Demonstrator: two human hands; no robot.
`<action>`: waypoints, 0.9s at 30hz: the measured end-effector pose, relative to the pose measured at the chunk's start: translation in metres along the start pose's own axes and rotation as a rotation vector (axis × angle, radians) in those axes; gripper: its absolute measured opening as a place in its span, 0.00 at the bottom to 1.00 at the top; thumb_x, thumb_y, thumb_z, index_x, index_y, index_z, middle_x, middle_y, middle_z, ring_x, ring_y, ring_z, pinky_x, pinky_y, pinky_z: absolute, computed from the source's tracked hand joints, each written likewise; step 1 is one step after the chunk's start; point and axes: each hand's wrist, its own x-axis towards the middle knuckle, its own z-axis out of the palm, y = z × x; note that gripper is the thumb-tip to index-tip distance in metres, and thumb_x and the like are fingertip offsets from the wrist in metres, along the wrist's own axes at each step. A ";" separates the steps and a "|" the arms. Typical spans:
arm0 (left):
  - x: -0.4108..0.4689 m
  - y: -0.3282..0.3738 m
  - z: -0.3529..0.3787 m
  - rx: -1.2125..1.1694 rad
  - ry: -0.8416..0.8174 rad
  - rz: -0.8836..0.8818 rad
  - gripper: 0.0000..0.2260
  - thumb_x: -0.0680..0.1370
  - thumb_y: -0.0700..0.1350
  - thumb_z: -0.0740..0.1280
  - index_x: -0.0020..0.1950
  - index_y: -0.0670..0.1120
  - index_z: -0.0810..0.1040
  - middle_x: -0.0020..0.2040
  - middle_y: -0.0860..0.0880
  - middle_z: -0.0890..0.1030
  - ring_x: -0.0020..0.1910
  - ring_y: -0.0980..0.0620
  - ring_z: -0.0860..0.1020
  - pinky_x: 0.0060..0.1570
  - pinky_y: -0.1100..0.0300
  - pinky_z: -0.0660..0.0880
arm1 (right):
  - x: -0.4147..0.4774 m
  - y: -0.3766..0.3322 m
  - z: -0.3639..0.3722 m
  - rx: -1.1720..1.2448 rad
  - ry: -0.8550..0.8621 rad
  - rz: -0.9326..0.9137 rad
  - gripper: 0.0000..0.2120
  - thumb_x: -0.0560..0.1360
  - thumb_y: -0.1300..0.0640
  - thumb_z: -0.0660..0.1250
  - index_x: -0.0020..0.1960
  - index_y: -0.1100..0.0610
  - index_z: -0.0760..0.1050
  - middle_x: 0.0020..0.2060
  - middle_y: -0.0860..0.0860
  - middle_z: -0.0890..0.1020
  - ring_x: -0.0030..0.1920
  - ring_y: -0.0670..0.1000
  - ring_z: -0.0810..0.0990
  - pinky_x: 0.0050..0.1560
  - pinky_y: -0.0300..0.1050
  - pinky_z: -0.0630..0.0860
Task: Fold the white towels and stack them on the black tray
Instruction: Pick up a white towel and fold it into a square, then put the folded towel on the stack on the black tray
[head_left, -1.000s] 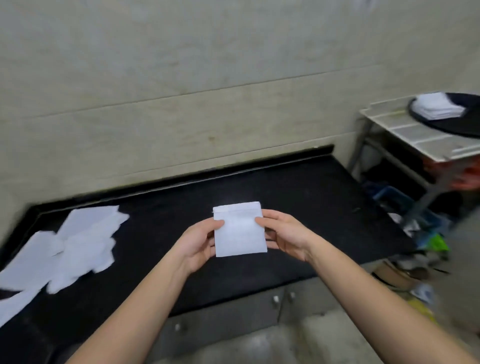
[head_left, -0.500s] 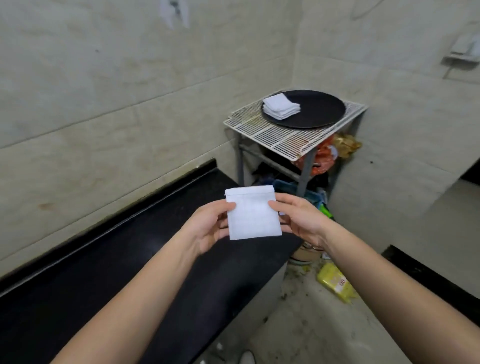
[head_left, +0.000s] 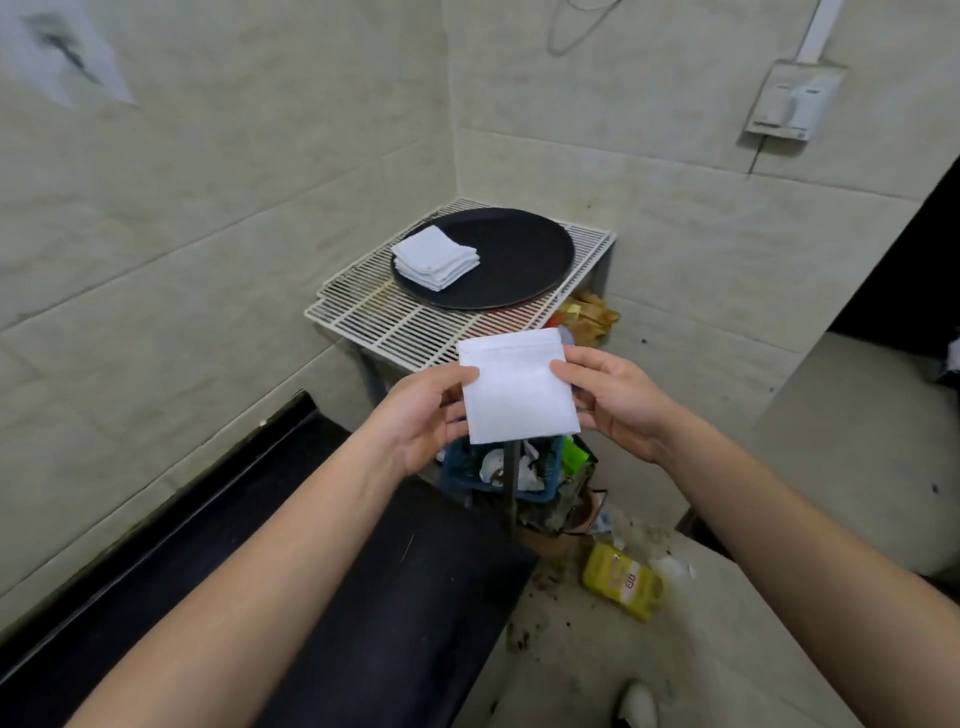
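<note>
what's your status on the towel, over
Left hand and right hand: pinch grip on folded white towel. Towel stack on black tray. Nothing in between.

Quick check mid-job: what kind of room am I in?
Likely a back-of-house utility or kitchen corner: tiled walls, a black counter, a white wire rack bearing the black tray with folded towels, and a yellow packet on the floor.
</note>
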 end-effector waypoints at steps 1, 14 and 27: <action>0.012 0.005 0.009 0.002 0.003 0.010 0.11 0.78 0.38 0.67 0.60 0.39 0.79 0.55 0.43 0.83 0.44 0.48 0.84 0.39 0.55 0.82 | 0.012 -0.007 -0.010 0.001 -0.002 -0.009 0.11 0.82 0.59 0.65 0.63 0.54 0.78 0.54 0.52 0.86 0.49 0.48 0.86 0.53 0.48 0.82; 0.139 0.053 0.099 -0.095 0.294 0.105 0.12 0.79 0.39 0.66 0.62 0.39 0.78 0.52 0.45 0.82 0.48 0.47 0.81 0.40 0.55 0.83 | 0.192 -0.102 -0.105 -0.136 -0.249 -0.005 0.13 0.81 0.58 0.67 0.65 0.54 0.77 0.53 0.52 0.86 0.53 0.49 0.86 0.50 0.44 0.82; 0.212 0.098 0.054 -0.154 0.559 0.132 0.12 0.79 0.39 0.66 0.61 0.38 0.77 0.48 0.44 0.82 0.43 0.49 0.82 0.31 0.59 0.79 | 0.324 -0.116 -0.055 -0.221 -0.408 0.119 0.11 0.80 0.58 0.67 0.63 0.54 0.78 0.54 0.51 0.85 0.54 0.51 0.84 0.55 0.50 0.81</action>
